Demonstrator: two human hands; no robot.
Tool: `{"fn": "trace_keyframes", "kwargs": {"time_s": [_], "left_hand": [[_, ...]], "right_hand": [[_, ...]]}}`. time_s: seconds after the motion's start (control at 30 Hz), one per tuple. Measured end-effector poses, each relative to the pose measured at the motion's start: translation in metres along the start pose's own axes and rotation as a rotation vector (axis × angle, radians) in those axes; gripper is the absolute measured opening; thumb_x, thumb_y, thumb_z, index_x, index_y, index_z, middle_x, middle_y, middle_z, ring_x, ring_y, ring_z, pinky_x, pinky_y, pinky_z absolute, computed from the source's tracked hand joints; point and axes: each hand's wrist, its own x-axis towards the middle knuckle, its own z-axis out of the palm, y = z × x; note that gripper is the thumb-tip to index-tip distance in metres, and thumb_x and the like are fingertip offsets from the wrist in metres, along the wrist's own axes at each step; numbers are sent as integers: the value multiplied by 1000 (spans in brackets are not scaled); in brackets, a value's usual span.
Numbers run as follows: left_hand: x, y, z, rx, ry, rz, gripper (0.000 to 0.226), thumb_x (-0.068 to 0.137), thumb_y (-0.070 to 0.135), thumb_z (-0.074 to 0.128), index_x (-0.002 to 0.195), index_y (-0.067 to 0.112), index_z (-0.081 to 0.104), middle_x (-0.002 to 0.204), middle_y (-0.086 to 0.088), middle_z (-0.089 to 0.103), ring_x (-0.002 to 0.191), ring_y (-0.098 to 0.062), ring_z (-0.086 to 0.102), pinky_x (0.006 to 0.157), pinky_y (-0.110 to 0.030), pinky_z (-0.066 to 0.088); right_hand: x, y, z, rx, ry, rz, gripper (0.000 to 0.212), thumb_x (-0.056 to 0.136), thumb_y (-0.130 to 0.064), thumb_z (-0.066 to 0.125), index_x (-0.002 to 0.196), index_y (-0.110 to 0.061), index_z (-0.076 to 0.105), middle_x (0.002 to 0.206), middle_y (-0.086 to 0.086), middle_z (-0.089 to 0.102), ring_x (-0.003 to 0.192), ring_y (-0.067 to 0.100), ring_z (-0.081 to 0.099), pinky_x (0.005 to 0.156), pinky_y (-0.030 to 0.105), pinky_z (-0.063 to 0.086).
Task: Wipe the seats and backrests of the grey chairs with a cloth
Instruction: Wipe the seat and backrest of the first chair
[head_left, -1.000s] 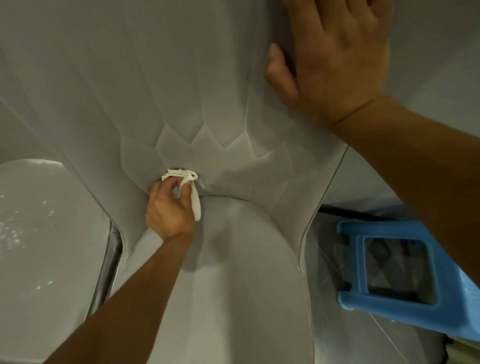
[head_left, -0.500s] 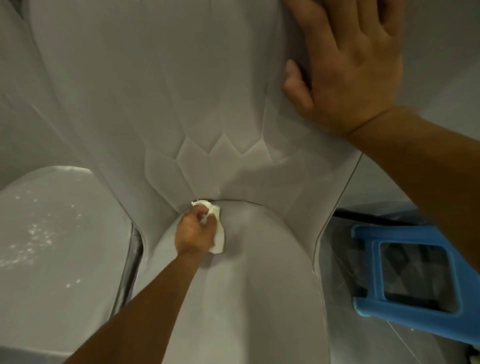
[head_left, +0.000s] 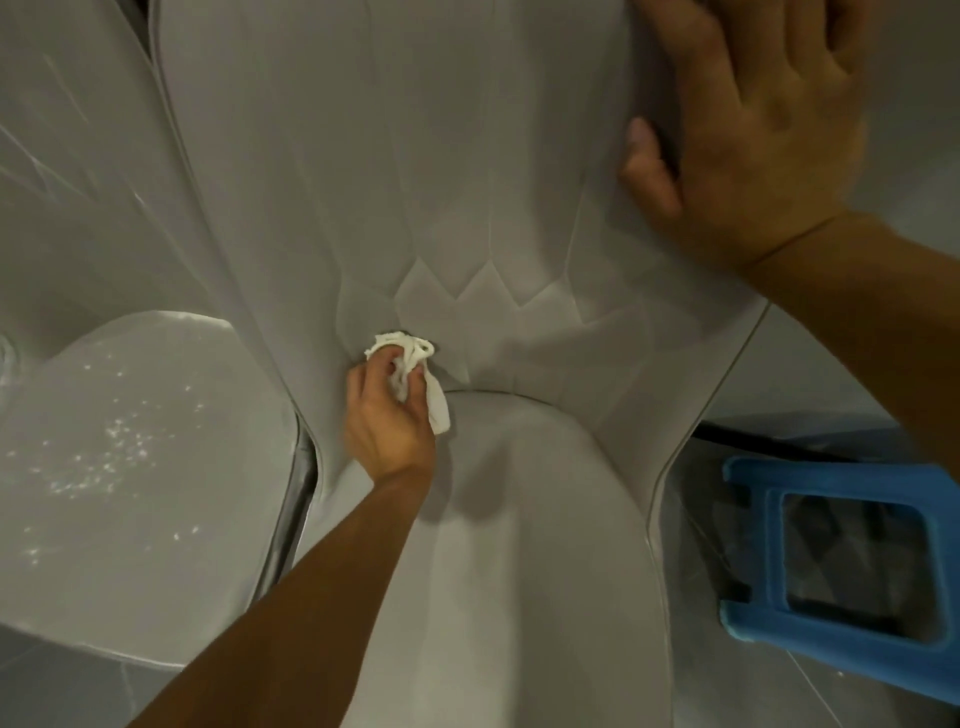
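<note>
A grey chair fills the view: its quilted backrest (head_left: 415, 171) rises ahead and its smooth seat (head_left: 535, 545) runs toward me. My left hand (head_left: 387, 421) grips a crumpled white cloth (head_left: 410, 369) and presses it into the crease where backrest meets seat, left of centre. My right hand (head_left: 753, 135) lies flat with straight fingers against the backrest's upper right edge, thumb on the front face.
A second grey chair stands to the left, its seat (head_left: 130, 457) speckled with bright spots and its backrest (head_left: 78, 171) beside mine. A blue plastic stool (head_left: 841, 566) sits on the floor at the right, close to the seat's edge.
My left hand with the cloth went down to the seat crease, then back up and left onto the lower backrest. The right hand stayed on the backrest edge.
</note>
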Motion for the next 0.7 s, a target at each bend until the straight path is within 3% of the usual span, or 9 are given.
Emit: {"fn": "trace_keyframes", "kwargs": {"time_s": [0.13, 0.2, 0.33, 0.47, 0.57, 0.63, 0.7], "left_hand": [[-3, -13, 7, 218, -303, -42, 28, 91, 32, 72, 117, 23, 71, 117, -8, 66, 102, -33, 64, 81, -35, 46], [-14, -23, -1, 199, -457, -146, 29, 85, 40, 78, 109, 24, 75, 109, -7, 72, 101, -30, 68, 82, -31, 47], [-48, -21, -42, -131, -415, -324, 28, 70, 42, 82, 91, 29, 69, 87, 3, 67, 78, -20, 64, 73, -27, 48], [-63, 12, -96, -320, -334, -379, 22, 83, 16, 83, 96, 25, 68, 84, 5, 64, 67, -6, 57, 64, -14, 47], [-61, 37, -134, -429, -302, -376, 29, 80, 24, 86, 101, 25, 66, 87, 12, 67, 70, -10, 60, 66, -22, 52], [-58, 56, -164, -514, -260, -366, 36, 78, 27, 87, 106, 25, 64, 91, 11, 66, 74, -12, 62, 67, -26, 53], [-56, 75, -195, -594, -202, -363, 37, 83, 19, 84, 112, 23, 62, 96, 7, 64, 77, -11, 63, 67, -25, 53]], "right_hand": [[2, 1, -1, 6, 1, -23, 57, 97, -43, 40, 148, -16, 41, 140, 15, 53, 123, 27, 37, 100, 42, 32], [3, 1, -4, 5, -37, -31, 60, 98, -43, 39, 151, -16, 37, 149, 11, 47, 130, 27, 37, 103, 41, 28], [9, -2, -16, 28, -131, -43, 63, 96, -41, 42, 153, -16, 30, 159, 8, 31, 148, 27, 25, 112, 39, 17], [13, -6, -39, 110, -318, -25, 72, 93, -37, 50, 155, -14, 23, 162, 10, 22, 152, 29, 14, 118, 40, 7], [15, -29, -66, 163, -504, 90, 88, 85, -44, 50, 157, -10, 13, 165, 15, 9, 152, 33, 4, 122, 42, -6], [11, -64, -90, 264, -540, 234, 82, 86, -47, 48, 155, -11, 23, 162, 17, 18, 150, 36, 15, 122, 49, 5], [4, -116, -122, 586, -625, 492, 57, 96, -47, 51, 143, -16, 45, 145, 14, 46, 133, 33, 44, 114, 49, 32]]}}
